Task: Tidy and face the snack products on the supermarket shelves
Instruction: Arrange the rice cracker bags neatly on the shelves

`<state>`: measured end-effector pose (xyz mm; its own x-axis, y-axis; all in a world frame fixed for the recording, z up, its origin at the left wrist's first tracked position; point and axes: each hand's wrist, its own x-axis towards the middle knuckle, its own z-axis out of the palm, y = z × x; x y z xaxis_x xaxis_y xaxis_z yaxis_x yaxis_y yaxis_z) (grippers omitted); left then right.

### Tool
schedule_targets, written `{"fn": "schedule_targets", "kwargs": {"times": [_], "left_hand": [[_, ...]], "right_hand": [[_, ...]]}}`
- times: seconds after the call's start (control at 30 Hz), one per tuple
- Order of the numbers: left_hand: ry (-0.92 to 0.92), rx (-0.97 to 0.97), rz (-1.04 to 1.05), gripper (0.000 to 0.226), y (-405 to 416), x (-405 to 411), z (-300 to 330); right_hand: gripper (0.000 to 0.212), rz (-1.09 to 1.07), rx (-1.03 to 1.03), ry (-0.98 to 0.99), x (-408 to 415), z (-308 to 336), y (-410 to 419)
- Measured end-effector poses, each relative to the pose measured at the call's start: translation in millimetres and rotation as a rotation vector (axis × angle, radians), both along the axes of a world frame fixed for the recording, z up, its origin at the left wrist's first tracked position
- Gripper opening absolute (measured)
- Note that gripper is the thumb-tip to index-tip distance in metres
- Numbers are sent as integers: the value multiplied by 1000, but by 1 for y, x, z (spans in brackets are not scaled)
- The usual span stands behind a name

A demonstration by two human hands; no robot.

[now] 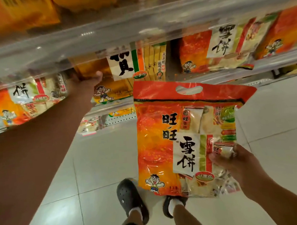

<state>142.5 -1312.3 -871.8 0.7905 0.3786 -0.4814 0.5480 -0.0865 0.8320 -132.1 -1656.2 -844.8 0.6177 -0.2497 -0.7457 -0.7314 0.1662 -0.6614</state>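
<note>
My right hand [236, 164] grips the lower right side of a large red-orange rice cracker bag [178, 136] with a cut-out handle, held upright in front of the shelf, its front facing me. My left hand [88, 85] reaches into the shelf and grips the left edge of a yellow-orange snack bag [115, 75] standing there; its fingers are hidden behind the bag. More red-orange bags stand on the same shelf at the left [26, 103] and at the right [215, 49].
A clear plastic shelf front [101, 35] runs across above the bags, with orange packs [15, 14] on the shelf above. A lower shelf [121, 118] holds small packs. White floor tiles [99, 170] lie below, with my feet in dark clogs [130, 198].
</note>
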Motion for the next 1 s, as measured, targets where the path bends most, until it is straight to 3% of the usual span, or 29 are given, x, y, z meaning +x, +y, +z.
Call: {"fn": "schedule_targets", "kwargs": {"times": [0.3,0.5,0.6,0.73,0.87,1.0], "left_hand": [[-51,105,-20,28,30,-54,56],[17,-11,112,52,50,-148,51],[73,-41,219,48,50,-211,43],[164,-96,400,31,38,-296,28],[246,-129,520,34,26,-353,14],[273,-139,593,36,21,-377,7]], "right_hand": [[47,69,-55,-7,-12,17,-18],[38,155,-190,-41,10,27,-39],[38,219,-185,-78,28,34,-41],[27,242,-168,-73,62,30,-44],[31,254,-138,-125,121,28,-21],[18,231,-94,-147,183,34,20]]}}
